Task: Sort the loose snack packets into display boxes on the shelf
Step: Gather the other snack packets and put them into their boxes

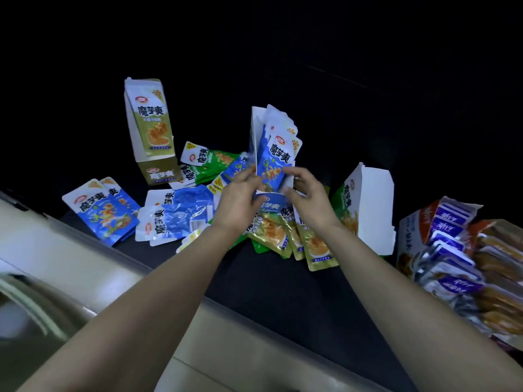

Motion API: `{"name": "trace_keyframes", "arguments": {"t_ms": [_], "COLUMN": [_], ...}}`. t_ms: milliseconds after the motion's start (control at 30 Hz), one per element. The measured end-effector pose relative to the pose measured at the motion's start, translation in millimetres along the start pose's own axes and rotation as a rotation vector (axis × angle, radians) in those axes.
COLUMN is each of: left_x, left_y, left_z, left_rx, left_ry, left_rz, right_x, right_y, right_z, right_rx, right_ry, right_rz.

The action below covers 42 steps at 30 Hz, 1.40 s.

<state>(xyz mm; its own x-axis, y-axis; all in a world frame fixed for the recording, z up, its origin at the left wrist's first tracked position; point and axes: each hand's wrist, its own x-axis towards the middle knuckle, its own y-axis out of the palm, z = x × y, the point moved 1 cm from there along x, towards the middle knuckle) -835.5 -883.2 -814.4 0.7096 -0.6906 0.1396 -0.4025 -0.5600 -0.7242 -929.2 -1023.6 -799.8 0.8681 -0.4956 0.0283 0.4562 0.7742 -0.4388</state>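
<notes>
Pinching a blue packet [273, 168] from both sides, left hand [240, 193] and right hand [307, 199] feed it into the blue box [256, 137] at twelve o'clock (crammed already); forcing could topple it

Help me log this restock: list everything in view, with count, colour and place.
Blue display box: one, blue-white, centre, blue packets upright inside.
Olive display box: one, olive-white, upright, back left.
Green display box: one, green-white, right of centre.
Loose blue packets: several, left on the dark shelf.
Loose green packets: a few, behind centre.
Olive packets: several, under the hands.
Purple-white packs: many, far right.
Left hand, right hand: both gripping the blue packets.
</notes>
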Motion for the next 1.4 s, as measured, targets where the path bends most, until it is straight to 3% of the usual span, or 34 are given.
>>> {"name": "trace_keyframes", "arguments": {"t_ms": [100,233,333,400,533,600,667,767,967,1033,1233,1400], "left_x": [-10,-33,-51,-60,-83,-91,-92,-91,-99,-103,-108,-109], "left_y": [2,-14,-31,-44,-61,-62,-64,-71,-82,-85,-88,-89], "left_z": [4,13,30,51,88,98,101,103,114,119,137,135], "left_rx": [-0.12,-0.186,-0.005,0.185,0.434,0.449,0.419,0.413,0.283,0.279,0.31,0.245], "left_ry": [0.012,0.047,0.028,-0.038,-0.4,-0.45,-0.455,-0.464,-0.36,-0.393,-0.523,-0.496], "left_rz": [0.017,-0.013,-0.159,-0.233,-0.131,-0.061,-0.059,-0.088,-0.123,-0.158,-0.151,-0.202], "right_x": [-1,-11,-16,-19,-25,-27,-29,-25,8,10,22,17], "right_y": [3,8,17,30,59,68,79,104,163,174,181,177], "right_z": [-7,7,32,47,60,64,71,81,57,52,46,49], "right_rx": [-0.028,-0.009,-0.034,-0.079,-0.198,-0.277,-0.236,-0.091,-0.652,-0.775,-0.769,-0.811], "right_ry": [0.023,-0.075,-0.245,-0.354,-0.467,-0.566,-0.637,-0.481,-0.19,-0.219,-0.15,-0.231], "right_rz": [-0.001,-0.255,-0.394,-0.397,-0.352,-0.341,-0.221,0.129,0.602,0.573,0.55,0.367]}}
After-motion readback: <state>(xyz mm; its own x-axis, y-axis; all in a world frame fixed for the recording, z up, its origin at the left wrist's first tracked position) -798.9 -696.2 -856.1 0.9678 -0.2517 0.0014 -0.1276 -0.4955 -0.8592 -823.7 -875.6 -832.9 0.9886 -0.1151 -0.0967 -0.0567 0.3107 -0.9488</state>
